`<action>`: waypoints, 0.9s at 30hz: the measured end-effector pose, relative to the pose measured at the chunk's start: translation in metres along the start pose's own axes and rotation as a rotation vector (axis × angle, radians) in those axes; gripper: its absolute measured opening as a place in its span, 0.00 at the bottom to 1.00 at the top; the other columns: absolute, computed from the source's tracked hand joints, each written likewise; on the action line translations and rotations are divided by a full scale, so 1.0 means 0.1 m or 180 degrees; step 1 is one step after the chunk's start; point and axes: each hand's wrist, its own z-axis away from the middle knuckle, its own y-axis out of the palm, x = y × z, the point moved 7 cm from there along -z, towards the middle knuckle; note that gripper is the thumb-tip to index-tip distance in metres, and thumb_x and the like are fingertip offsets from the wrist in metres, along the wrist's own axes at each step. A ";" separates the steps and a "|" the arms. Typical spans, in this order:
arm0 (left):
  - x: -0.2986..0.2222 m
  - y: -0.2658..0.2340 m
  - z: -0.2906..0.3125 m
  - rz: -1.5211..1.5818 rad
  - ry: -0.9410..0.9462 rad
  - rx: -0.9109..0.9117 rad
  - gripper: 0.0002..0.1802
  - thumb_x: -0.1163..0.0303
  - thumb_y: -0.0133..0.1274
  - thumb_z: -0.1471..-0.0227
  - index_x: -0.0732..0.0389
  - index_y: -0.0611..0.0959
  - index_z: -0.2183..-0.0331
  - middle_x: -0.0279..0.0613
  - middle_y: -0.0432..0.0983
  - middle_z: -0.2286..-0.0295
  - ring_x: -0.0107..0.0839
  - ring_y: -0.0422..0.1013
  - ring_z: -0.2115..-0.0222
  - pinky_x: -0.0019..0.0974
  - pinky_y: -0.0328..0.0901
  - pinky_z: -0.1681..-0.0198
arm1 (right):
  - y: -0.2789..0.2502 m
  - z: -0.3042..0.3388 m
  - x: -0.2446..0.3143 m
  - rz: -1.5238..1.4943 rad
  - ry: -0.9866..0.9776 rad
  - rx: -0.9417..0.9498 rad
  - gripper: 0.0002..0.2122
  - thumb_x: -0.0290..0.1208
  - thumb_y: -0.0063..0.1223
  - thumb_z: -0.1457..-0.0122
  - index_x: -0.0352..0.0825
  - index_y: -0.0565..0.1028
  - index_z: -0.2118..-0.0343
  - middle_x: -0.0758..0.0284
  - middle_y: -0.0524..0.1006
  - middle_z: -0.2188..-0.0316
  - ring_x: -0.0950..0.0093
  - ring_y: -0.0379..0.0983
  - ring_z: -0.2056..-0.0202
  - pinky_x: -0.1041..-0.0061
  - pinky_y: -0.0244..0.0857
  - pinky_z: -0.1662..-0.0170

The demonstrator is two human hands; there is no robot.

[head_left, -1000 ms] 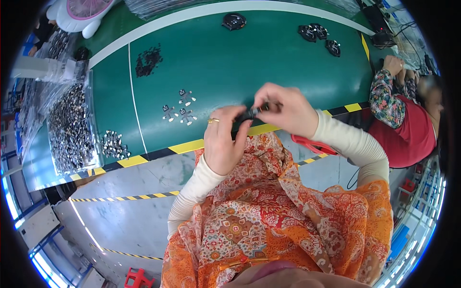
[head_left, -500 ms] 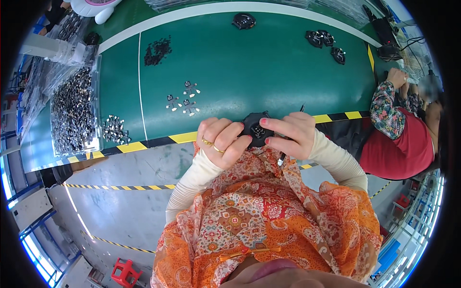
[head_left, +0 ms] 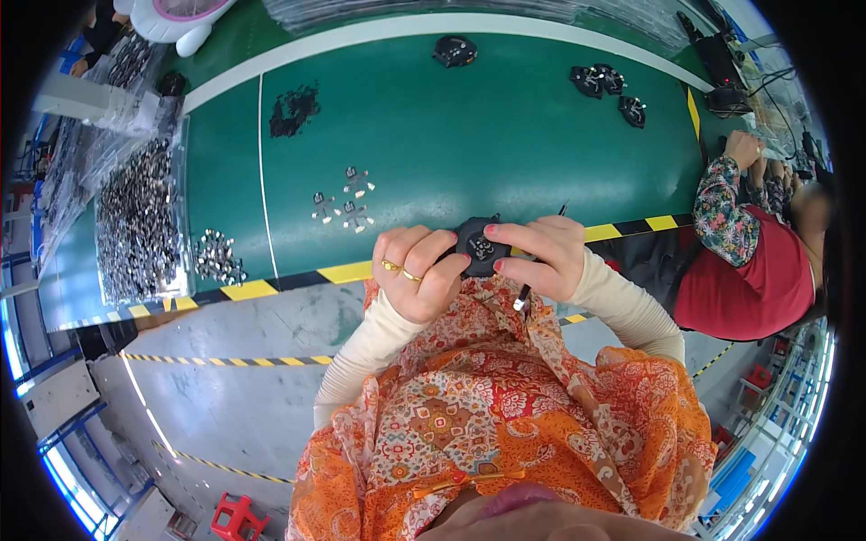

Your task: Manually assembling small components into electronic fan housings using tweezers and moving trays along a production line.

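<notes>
Over the table's near edge, a round black plastic housing [head_left: 480, 242] is gripped between both my hands, its face with small light details turned up. My left hand [head_left: 415, 273] pinches its left side, fingers curled. From the right, my right hand [head_left: 548, 259] presses thumb and forefinger on its rim. A thin black pen-like tool with a white end [head_left: 521, 298] is also tucked in that hand, its pointed end sticking out beyond the knuckles. Nearest on the table, left of my hands, lie three small black parts with white connectors [head_left: 354, 216].
Farther left are a pile of black bits [head_left: 294, 110], a cluster of small parts [head_left: 217, 258] and a heaped clear tray [head_left: 185, 243]. One black housing [head_left: 455, 51] lies at the far side; three more [head_left: 595, 80] sit far right. A co-worker's hand [head_left: 744, 148] is at right.
The housing has turned slightly, so more of its face shows. The pen-like tool's white end has shifted a little to the left. Both hands keep their grip.
</notes>
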 end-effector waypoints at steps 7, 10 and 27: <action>0.24 0.32 0.17 0.0032 -0.1180 0.0769 0.20 0.75 0.65 0.54 0.61 0.78 0.57 0.42 0.77 0.70 0.39 0.73 0.72 0.39 0.66 0.68 | -0.66 0.32 -1.14 0.0409 0.2495 -0.1093 0.08 0.19 0.58 0.47 0.35 0.76 0.64 0.69 0.77 0.69 0.85 0.68 0.78 0.84 0.61 0.75; 0.19 0.35 0.09 -0.0046 -0.0878 0.0907 0.19 0.75 0.63 0.53 0.62 0.80 0.56 0.42 0.77 0.73 0.37 0.72 0.74 0.38 0.66 0.70 | -1.48 0.77 -1.99 0.0997 0.2836 -0.1789 0.08 0.21 0.59 0.47 0.33 0.76 0.63 0.70 0.76 0.75 0.87 0.68 0.75 0.84 0.63 0.71; 0.15 0.36 0.06 -0.0176 -0.0829 0.1118 0.12 0.78 0.61 0.54 0.60 0.83 0.64 0.39 0.78 0.73 0.37 0.72 0.74 0.37 0.65 0.70 | -0.95 0.57 -2.37 0.1654 0.2482 -0.0859 0.11 0.34 0.61 0.44 0.37 0.79 0.59 0.60 0.77 0.60 0.60 0.77 0.62 0.66 0.72 0.58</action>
